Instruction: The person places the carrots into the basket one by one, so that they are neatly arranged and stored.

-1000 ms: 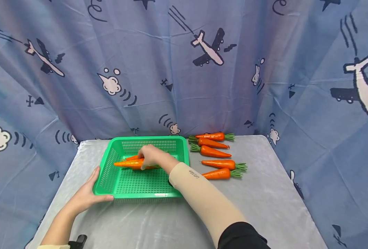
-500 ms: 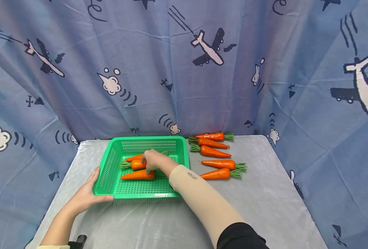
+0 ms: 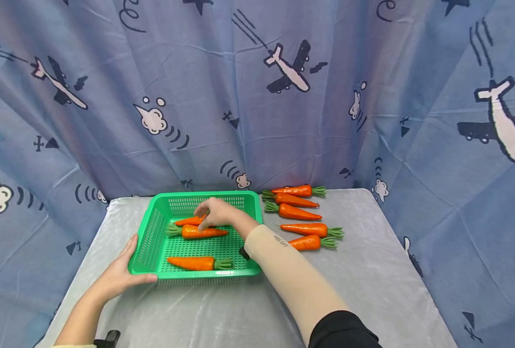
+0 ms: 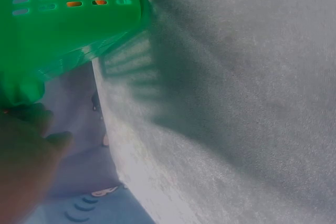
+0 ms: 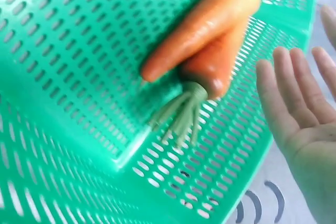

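A green plastic basket [image 3: 196, 276] holds 3 orange carrots with green tops. One carrot [image 3: 192, 263] lies along the front wall, its top pointing right. Behind it are the middle carrot [image 3: 213, 233], top to the left, and the back carrot [image 3: 186, 221], partly covered by the right hand [image 3: 218, 212]. That hand hovers over those two; in the right wrist view its fingers [image 5: 286, 85] are extended and apart from the carrots. My left hand [image 3: 120, 273] grips the basket's front left corner, thumb at the front rim and fingers along the left side.
Right of the basket, several more carrots [image 3: 301, 212] lie in a loose column on the grey cloth-covered table [image 3: 370, 270]. A blue curtain [image 3: 257, 121] with printed planes hangs behind and at both sides.
The right hand has set a carrot down along the basket's front wall, let go of it, and moved back over the two rear carrots. The left hand has stayed at the corner.
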The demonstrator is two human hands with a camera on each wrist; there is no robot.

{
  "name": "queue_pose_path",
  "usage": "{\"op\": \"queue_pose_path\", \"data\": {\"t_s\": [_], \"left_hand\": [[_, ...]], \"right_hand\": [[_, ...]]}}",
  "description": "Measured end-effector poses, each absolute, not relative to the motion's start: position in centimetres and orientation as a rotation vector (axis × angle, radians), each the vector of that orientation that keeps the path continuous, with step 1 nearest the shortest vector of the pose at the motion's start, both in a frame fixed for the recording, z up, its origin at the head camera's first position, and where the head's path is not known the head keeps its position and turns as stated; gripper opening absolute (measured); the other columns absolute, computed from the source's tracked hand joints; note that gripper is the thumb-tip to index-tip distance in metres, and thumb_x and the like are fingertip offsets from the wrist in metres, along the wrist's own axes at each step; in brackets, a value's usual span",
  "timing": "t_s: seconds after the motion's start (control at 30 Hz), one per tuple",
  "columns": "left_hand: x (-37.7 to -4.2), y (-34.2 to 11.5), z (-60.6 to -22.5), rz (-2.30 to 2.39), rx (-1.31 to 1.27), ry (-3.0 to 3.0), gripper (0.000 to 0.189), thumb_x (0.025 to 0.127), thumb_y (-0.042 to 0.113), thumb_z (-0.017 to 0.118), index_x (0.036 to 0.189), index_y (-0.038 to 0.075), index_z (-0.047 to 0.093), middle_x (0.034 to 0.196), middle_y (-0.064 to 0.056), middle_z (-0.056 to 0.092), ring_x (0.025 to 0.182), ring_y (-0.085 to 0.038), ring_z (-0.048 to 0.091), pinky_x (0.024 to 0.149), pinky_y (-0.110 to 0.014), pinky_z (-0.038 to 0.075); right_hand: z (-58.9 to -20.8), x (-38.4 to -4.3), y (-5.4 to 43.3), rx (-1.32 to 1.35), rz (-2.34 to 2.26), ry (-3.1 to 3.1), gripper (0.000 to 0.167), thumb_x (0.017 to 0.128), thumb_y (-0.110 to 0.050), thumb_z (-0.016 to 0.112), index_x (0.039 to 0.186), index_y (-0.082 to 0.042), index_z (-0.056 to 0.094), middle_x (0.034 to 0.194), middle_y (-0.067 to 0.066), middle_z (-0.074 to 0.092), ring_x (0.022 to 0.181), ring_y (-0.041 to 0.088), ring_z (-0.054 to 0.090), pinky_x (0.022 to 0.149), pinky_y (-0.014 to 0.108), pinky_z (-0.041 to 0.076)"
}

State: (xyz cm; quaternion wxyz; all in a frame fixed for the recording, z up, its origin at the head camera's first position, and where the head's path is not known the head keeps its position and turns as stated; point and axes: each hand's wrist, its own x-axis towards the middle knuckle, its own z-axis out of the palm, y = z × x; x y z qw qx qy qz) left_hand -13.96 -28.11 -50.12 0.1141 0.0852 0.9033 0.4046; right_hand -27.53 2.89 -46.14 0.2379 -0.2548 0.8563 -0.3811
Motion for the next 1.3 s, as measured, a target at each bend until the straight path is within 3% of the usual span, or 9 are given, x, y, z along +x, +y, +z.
{"op": "queue_pose_path", "data": {"t_s": [0.1,0.37,0.53,0.8,0.97,1.3], "left_hand": [[-14.0,-28.2,-50.1,1.189,0.253,2.646,0.130,0.076,0.028,0.088,0.162,0.005,-0.007,0.167,-0.026,-0.005,0.151,-0.053,0.003,0.113,-0.074,0.018],[-14.1,-28.3,-50.2,1.189,0.253,2.646,0.130,0.076,0.027,0.088,0.162,0.005,-0.007,0.167,-0.026,-0.006,0.151,-0.053,0.003,0.113,-0.074,0.018],[-14.0,-28.3,-50.2,1.183,0.252,2.651,0.130,0.076,0.028,0.088,0.162,0.006,-0.008,0.167,-0.026,-0.005,0.151,-0.053,0.003,0.113,-0.074,0.017],[-14.0,-28.1,-50.1,1.161,0.244,2.653,0.130,0.076,0.029,0.088,0.162,0.006,-0.007,0.168,-0.025,-0.004,0.151,-0.053,0.005,0.113,-0.073,0.019],[-14.2,-28.2,-50.2,1.162,0.256,2.661,0.130,0.076,0.029,0.088,0.162,0.006,-0.007,0.168,-0.025,-0.004,0.151,-0.053,0.004,0.113,-0.073,0.018],[-13.8,-28.1,-50.3,1.156,0.271,2.679,0.131,0.075,0.031,0.089,0.162,0.005,-0.006,0.167,-0.026,-0.003,0.151,-0.054,0.005,0.113,-0.073,0.018]], "right_hand": [[-45.3,-27.7,3.8,-0.693,-1.190,2.287,0.050,0.085,-0.014,0.083,0.131,-0.010,0.066,0.131,0.009,0.067,0.120,0.027,0.064,0.090,0.027,0.055],[-43.3,-27.7,6.4,-0.681,-1.395,2.259,0.049,0.086,-0.019,0.082,0.131,-0.013,0.065,0.130,0.008,0.067,0.115,0.023,0.068,0.088,0.027,0.057],[-42.6,-27.1,7.9,-0.746,-1.471,2.269,0.049,0.086,-0.016,0.081,0.132,-0.011,0.065,0.130,0.010,0.067,0.116,0.028,0.067,0.088,0.028,0.058],[-42.3,-26.2,12.2,-0.761,-1.522,2.367,0.047,0.087,-0.019,0.081,0.131,-0.014,0.066,0.133,0.008,0.065,0.116,0.025,0.067,0.092,0.032,0.057],[-43.0,-25.3,15.4,-0.679,-1.573,2.409,0.049,0.086,-0.020,0.082,0.132,-0.013,0.066,0.133,0.008,0.066,0.121,0.034,0.064,0.096,0.040,0.056],[-47.2,-22.2,22.8,-0.438,-1.544,2.571,0.047,0.086,-0.019,0.082,0.131,-0.011,0.067,0.130,0.013,0.067,0.115,0.035,0.064,0.094,0.044,0.055]]}}
